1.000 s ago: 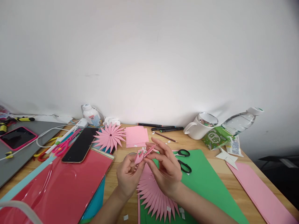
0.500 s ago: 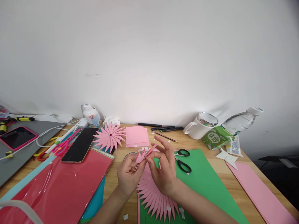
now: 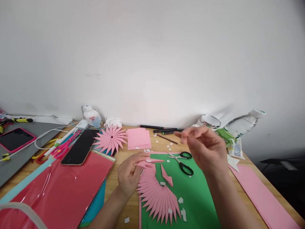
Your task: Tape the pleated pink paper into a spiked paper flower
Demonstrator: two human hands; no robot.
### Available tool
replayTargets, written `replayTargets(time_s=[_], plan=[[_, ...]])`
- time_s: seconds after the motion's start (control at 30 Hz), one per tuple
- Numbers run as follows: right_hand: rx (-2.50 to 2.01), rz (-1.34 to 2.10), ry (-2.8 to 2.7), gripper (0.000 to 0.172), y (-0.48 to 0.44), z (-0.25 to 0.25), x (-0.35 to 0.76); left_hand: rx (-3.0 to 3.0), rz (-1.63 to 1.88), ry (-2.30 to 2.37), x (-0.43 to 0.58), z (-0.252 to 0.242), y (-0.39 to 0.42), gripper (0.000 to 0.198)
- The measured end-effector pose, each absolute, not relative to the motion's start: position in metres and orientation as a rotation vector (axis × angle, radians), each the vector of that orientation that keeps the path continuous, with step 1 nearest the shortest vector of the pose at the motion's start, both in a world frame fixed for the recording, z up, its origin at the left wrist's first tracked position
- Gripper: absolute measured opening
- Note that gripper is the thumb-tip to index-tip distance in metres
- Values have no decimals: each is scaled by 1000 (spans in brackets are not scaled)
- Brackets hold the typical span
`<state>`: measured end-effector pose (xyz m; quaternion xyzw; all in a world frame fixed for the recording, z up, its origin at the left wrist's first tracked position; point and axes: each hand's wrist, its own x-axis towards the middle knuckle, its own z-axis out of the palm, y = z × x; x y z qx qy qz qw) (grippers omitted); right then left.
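My left hand [image 3: 129,174] is closed on a folded pink paper piece [image 3: 145,164], whose pointed end sticks out to the right over the green sheet [image 3: 200,190]. My right hand [image 3: 206,149] is raised on the right with thumb and fingers pinched together; what they hold, if anything, I cannot make out. Below my left hand lies a curved fan of folded pink paper points [image 3: 159,198]. A loose folded pink piece [image 3: 166,176] rests on the green sheet. Black-handled scissors [image 3: 186,169] lie partly spread beside it. Small white paper bits [image 3: 183,214] are scattered around.
A pink paper pinwheel [image 3: 111,138] and pink squares [image 3: 138,139] lie at the back. To the left are a phone [image 3: 80,148], pink scissors [image 3: 66,145] and a red sheet [image 3: 62,187]. A bottle [image 3: 243,124], mug [image 3: 209,121] and pink strips [image 3: 264,194] are at right.
My right hand has left the folded piece and moved up and right, fingers pinched. My left hand still holds the piece, a little lower. The loose folded pink piece now shows on the green sheet.
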<state>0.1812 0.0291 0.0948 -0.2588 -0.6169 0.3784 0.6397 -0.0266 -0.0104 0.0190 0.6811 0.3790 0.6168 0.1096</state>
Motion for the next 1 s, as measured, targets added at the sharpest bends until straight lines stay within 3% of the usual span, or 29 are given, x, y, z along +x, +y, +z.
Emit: replayTargets(time_s=[0.37, 1.0], plan=[[-571, 1103, -2349, 12, 27, 107, 179, 2559, 1461, 764, -32, 26, -10, 29], [-708, 1161, -2411, 13, 27, 98, 176, 2746, 1555, 758, -26, 20, -4, 18]])
